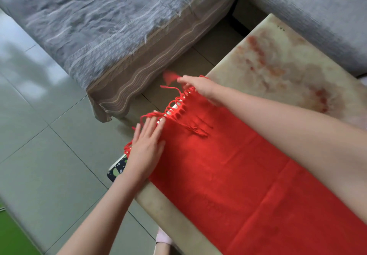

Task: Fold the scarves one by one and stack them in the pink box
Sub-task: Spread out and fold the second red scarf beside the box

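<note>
Pressing flat-fingered, the left hand [147, 146] pins the red fringed fabric scarf [228, 165] on the marbled stone table [278, 56]; the right hand [200, 87] touches its fringe, grip unclear.

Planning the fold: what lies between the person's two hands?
Head view: the looped fringe of the red fabric scarf runs from left hand to right hand.

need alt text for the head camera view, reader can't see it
Two bare hands rest on the fringed end of a red scarf spread along a pale stone-look table: the left hand presses flat on it, the right hand touches the fringe. A grey sofa and tiled floor lie beyond.
</note>
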`<control>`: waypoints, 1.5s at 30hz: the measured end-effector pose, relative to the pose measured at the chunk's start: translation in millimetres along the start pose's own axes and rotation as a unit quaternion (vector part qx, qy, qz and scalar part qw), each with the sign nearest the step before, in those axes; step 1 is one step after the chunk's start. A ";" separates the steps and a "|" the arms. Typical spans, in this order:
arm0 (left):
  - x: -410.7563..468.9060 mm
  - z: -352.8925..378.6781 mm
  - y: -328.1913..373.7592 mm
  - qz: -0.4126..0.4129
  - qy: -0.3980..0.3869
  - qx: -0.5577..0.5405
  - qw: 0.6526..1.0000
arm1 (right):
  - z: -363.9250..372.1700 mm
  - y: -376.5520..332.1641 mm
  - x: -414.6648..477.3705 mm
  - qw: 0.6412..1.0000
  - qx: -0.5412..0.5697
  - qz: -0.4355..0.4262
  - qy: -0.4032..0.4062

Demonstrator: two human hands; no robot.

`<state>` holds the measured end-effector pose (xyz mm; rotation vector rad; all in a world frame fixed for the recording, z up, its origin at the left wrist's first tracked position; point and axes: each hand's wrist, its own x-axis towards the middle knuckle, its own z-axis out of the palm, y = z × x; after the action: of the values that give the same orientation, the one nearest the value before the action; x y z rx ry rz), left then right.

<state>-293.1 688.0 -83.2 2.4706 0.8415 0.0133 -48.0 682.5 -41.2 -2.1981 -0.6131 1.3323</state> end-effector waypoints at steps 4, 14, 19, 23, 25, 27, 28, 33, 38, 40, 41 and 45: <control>18.3 -19.3 -5.6 -0.181 0.095 -0.090 0.975 | -16.2 -3.4 3.3 0.991 0.087 -0.094 0.046; -18.9 2.1 19.7 0.050 0.107 -0.059 0.991 | -0.4 32.5 -17.7 0.928 -0.365 -0.046 0.065; -10.8 22.7 26.7 0.066 0.015 0.009 0.998 | 23.3 25.8 -34.0 0.930 -0.358 -0.080 0.012; 11.2 16.5 30.5 0.047 -0.004 -0.012 0.999 | 32.3 16.7 -36.0 0.943 -0.317 -0.092 -0.028; 25.8 6.5 27.8 0.000 0.031 -0.051 0.998 | 29.9 7.3 -27.9 0.960 -0.256 -0.111 -0.031; 37.4 -5.7 25.1 -0.066 0.088 -0.092 0.990 | 23.1 0.3 -16.0 0.970 -0.199 -0.139 -0.007; 40.8 -11.3 24.2 -0.100 0.099 -0.117 0.983 | 18.6 -1.8 -10.7 0.975 -0.171 -0.141 0.002; 29.3 -19.9 8.7 -0.186 0.125 -0.136 0.965 | -3.9 12.9 1.5 0.986 -0.108 -0.115 0.052; 0.4 -18.0 -14.0 -0.247 0.123 -0.115 0.954 | -28.5 40.1 -5.6 0.959 -0.242 -0.064 0.130; -10.3 -20.4 -23.6 -0.267 0.125 -0.121 0.948 | -37.9 48.4 -3.8 0.950 -0.246 -0.040 0.186; -15.1 -21.9 -27.3 -0.280 0.123 -0.128 0.943 | -41.3 52.1 -1.3 0.951 -0.228 -0.024 0.210; -31.2 -28.1 -34.2 -0.300 0.113 -0.118 0.940 | -46.6 58.9 4.5 0.953 -0.188 0.007 0.235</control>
<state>-342.5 706.4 -70.7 1.9259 1.5647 0.1738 2.9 631.2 -62.0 -2.7026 -0.7033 0.6828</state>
